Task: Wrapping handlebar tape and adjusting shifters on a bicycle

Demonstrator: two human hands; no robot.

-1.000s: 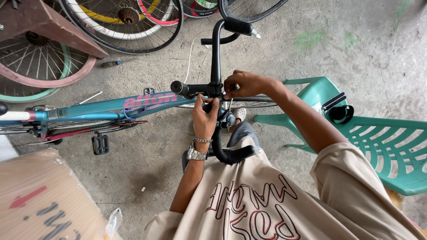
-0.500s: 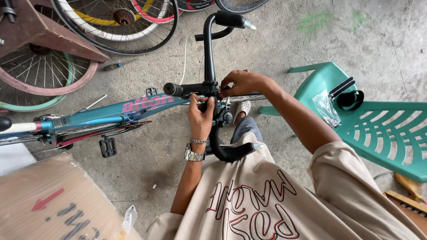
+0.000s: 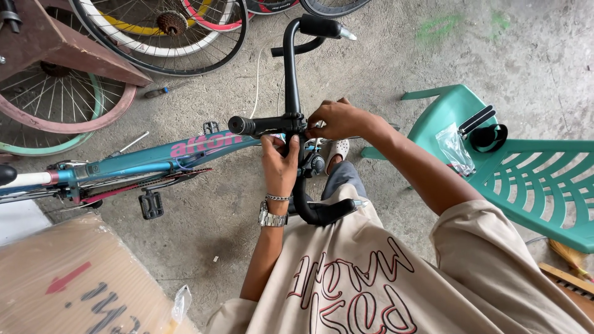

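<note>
The black handlebar [image 3: 291, 117] sits at the front of a teal bicycle frame [image 3: 154, 162] that stretches off to the left above the concrete floor [image 3: 383, 55], and both hands meet at its centre where the bar crosses the stem. The left hand [image 3: 279, 162] comes up from below with its fingers curled shut around the stem just under the bar, a metal watch [image 3: 272, 216] and a thin bracelet on its wrist. The right hand [image 3: 337, 119] reaches in from the right and its fingertips pinch at the clamp beside the bar; what they hold there is too small to tell. One arm of the bar rises toward the top of the view and ends in a black grip [image 3: 318, 26], another short grip [image 3: 242, 125] points left, and the lower curve [image 3: 322, 212] lies against the person's beige shirt [image 3: 371, 278]. A black pedal [image 3: 150, 204] hangs under the frame. To the right stands a green plastic chair [image 3: 532, 185] with a clear plastic bag [image 3: 455, 148] and a black strap [image 3: 489, 133] on its seat. Several loose wheels [image 3: 154, 31] lie at the upper left, and a cardboard box [image 3: 74, 284] fills the lower left corner.
</note>
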